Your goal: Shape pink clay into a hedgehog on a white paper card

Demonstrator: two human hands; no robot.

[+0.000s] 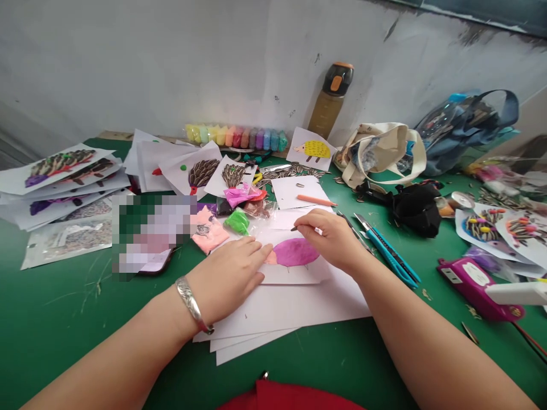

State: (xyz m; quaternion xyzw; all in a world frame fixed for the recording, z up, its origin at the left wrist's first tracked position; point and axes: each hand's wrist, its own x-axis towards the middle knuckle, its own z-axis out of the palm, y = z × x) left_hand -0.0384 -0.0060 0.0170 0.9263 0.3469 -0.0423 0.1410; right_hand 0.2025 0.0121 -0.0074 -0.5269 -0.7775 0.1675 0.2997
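White paper (294, 275) bears a purple oval shape (296, 252) with a pinkish-orange end and thin drawn legs. My left hand (233, 276), with a silver bracelet on its wrist, lies flat on the paper's left side, fingertips by the orange end. Above the oval's right part, my right hand (327, 236) pinches a small dark sunflower seed (294, 229) between thumb and forefinger. A loose pile of seeds (294, 172) spreads behind, and an orange pencil (317, 200) rests on another sheet. Green clay (237, 222) and pink clay (241, 195) sit beyond my left hand.
Finished seed pictures (60, 168) are stacked at the left. A blue cutter (391, 250), scissors and a magenta device (478, 289) are on the right. Behind stand a bottle (329, 105), a cream bag (380, 151) and coloured clay packets (235, 137) along the wall.
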